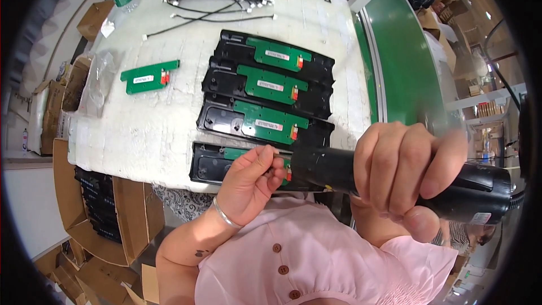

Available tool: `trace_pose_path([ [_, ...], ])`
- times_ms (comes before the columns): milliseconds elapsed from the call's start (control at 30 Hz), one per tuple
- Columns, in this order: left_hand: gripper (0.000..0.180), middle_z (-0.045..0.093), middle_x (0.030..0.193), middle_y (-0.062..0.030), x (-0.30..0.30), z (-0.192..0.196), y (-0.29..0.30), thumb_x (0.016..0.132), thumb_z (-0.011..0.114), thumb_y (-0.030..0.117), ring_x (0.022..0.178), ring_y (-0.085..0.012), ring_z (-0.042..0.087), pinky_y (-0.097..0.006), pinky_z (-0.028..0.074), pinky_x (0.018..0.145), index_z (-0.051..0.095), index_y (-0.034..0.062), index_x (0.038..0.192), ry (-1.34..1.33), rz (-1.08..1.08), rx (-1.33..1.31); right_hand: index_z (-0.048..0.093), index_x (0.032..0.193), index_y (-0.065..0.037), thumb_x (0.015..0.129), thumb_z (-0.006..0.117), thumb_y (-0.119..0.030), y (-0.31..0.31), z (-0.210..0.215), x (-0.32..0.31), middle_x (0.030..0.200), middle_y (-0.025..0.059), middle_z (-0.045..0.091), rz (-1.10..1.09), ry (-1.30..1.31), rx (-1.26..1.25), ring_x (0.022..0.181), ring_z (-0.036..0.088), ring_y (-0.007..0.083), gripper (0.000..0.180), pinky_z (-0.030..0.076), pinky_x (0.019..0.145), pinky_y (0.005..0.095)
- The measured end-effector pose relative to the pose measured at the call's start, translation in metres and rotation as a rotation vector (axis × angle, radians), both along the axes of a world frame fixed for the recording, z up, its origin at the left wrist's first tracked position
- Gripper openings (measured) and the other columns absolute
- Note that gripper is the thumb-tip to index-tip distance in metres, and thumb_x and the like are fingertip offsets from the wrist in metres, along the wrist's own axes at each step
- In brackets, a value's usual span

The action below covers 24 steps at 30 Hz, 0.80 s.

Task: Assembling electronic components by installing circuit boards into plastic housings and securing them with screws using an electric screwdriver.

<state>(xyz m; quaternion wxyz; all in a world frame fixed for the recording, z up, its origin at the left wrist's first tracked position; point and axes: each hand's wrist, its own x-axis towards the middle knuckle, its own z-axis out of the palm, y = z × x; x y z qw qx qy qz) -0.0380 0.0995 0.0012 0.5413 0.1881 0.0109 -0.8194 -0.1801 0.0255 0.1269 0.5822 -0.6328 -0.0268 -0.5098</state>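
Screwdriver, black, powered: right hand clamped round barrel, tip toward nearest tray; left hand fingers pinched together at green board, steadying it.

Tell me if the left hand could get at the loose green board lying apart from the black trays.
Probably yes. The left hand only pinches at the nearest black tray, and the white tabletop between it and the loose green board lies bare, so nothing blocks the way.
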Motion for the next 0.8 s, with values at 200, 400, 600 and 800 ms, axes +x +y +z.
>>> trace_pose_path([
  [200, 0.028, 0.057, 0.096, -0.0081, 0.001, 0.001, 0.007, 0.091, 0.047, 0.027, 0.088, -0.0152, 0.055, -0.027, 0.046, 0.080, 0.053, 0.0021, 0.102, 0.063, -0.028, -0.155, 0.040, 0.080, -0.010, 0.069, 0.062, -0.002, 0.002, -0.005, 0.000, 0.053, -0.0029, 0.049, 0.025, -0.005, 0.060, 0.041, 0.047, 0.0065, 0.026, 0.038, 0.039, 0.0188],
  [400, 0.043, 0.046, 0.121, -0.0225, 0.010, 0.008, 0.026, 0.094, 0.037, 0.024, 0.112, -0.0278, 0.047, -0.036, 0.039, 0.096, 0.039, -0.0094, 0.121, -0.037, -0.348, 0.083, 0.039, 0.094, -0.006, 0.072, 0.051, -0.010, -0.020, -0.021, 0.018, 0.054, -0.0024, 0.038, -0.233, 0.107, 0.157, 0.044, 0.036, 0.0079, 0.025, 0.032, 0.047, 0.0237],
  [600, 0.032, 0.048, 0.117, -0.0240, -0.002, -0.020, 0.027, 0.092, 0.037, 0.009, 0.108, -0.0307, 0.050, -0.036, 0.041, 0.095, 0.042, -0.0110, 0.117, -0.080, -0.318, 0.176, 0.038, 0.092, -0.004, 0.070, 0.048, -0.009, -0.037, -0.045, 0.020, 0.054, 0.0013, 0.038, -0.269, 0.282, 0.119, 0.043, 0.034, 0.0099, 0.024, 0.032, 0.047, 0.0272],
  [800, 0.026, 0.053, 0.109, -0.0206, -0.028, -0.021, 0.017, 0.092, 0.043, 0.013, 0.102, -0.0271, 0.054, -0.033, 0.046, 0.089, 0.047, -0.0054, 0.110, -0.059, -0.312, 0.092, 0.040, 0.089, -0.003, 0.071, 0.049, -0.010, -0.049, -0.057, 0.014, 0.054, 0.0028, 0.040, -0.286, 0.260, 0.150, 0.044, 0.035, 0.0104, 0.021, 0.032, 0.046, 0.0276],
])
